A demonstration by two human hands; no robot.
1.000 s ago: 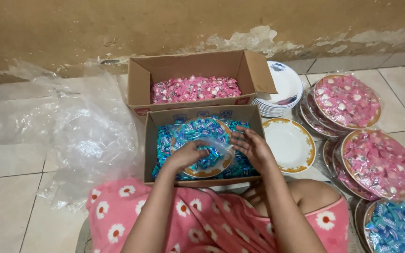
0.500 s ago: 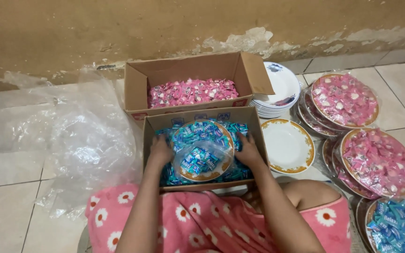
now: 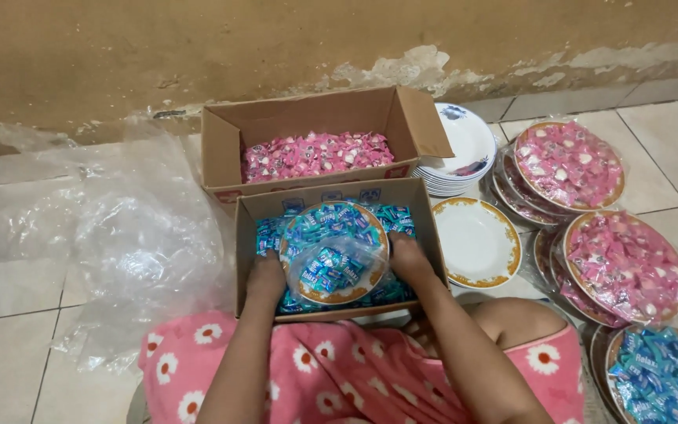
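**Both hands at a plate of blue sweets in the near box**

The near box (image 3: 339, 247) is the landmark. Inside it, on a bed of blue sweets (image 3: 272, 235), lies a gold-rimmed plate (image 3: 335, 251) heaped with the same sweets, with a clear bag (image 3: 339, 263) loose over its near half. The left hand (image 3: 264, 275) sits at the plate's left edge and the right hand (image 3: 406, 257) at its right edge; both curl down at the rim with fingers bent, though whether they grip the rim or the plastic I cannot tell.

To do this well, I judge, keep the plate level, hold both sides evenly, and keep the plastic from snagging on the heap or the box wall.

Counted: two boxes, the far box (image 3: 315, 137) behind the near one holding pink sweets (image 3: 315, 153). Right of the near box lies one empty plate (image 3: 476, 239); behind that, one stack of white plates (image 3: 461, 153), number unclear. Further right, two wrapped stacks topped with pink plates (image 3: 566, 165) and one blue plate (image 3: 657, 377). Left of the box, crumpled plastic sheet (image 3: 119, 235) on the floor (image 3: 9, 338).
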